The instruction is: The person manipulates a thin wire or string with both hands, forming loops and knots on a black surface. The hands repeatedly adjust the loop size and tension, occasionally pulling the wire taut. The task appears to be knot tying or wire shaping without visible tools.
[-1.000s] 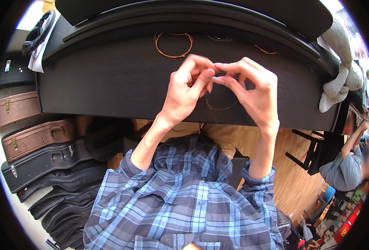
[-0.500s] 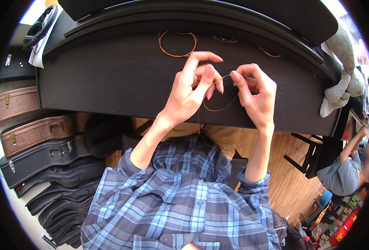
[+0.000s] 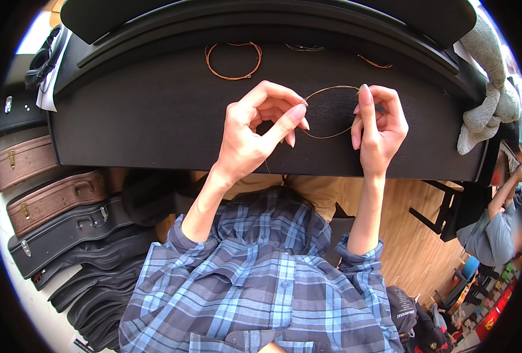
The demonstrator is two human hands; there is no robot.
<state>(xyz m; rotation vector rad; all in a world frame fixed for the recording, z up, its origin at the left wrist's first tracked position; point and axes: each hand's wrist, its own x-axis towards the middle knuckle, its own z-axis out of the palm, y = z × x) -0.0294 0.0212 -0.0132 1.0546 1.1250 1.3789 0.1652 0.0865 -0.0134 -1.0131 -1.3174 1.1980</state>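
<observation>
A thin gold-coloured guitar string [image 3: 333,87] is bent into a loop between my two hands above a black desktop. My left hand [image 3: 243,132] pinches one side of the loop between thumb and fingers. A loose end of the string trails below this hand, toward the desk's near edge. On the other side my right hand [image 3: 380,126] is closed on the string, thumb against the fingers. Farther back on the desk lie a round coil of copper-coloured string [image 3: 260,59], a small bunch of silvery string [image 3: 304,47] and a short copper-coloured piece [image 3: 374,62].
A raised black ledge [image 3: 261,23] runs along the back of the desk. A grey plush toy [image 3: 481,109] hangs at the right end; headphones [image 3: 44,59] are at the far left. Instrument cases [image 3: 58,191] are stacked at left. Another person [image 3: 490,235] sits off to the right.
My hands have moved apart, the right one going right and the left one slightly left. The string now forms a wider loop between them, and my left fingers have closed into a pinch.
</observation>
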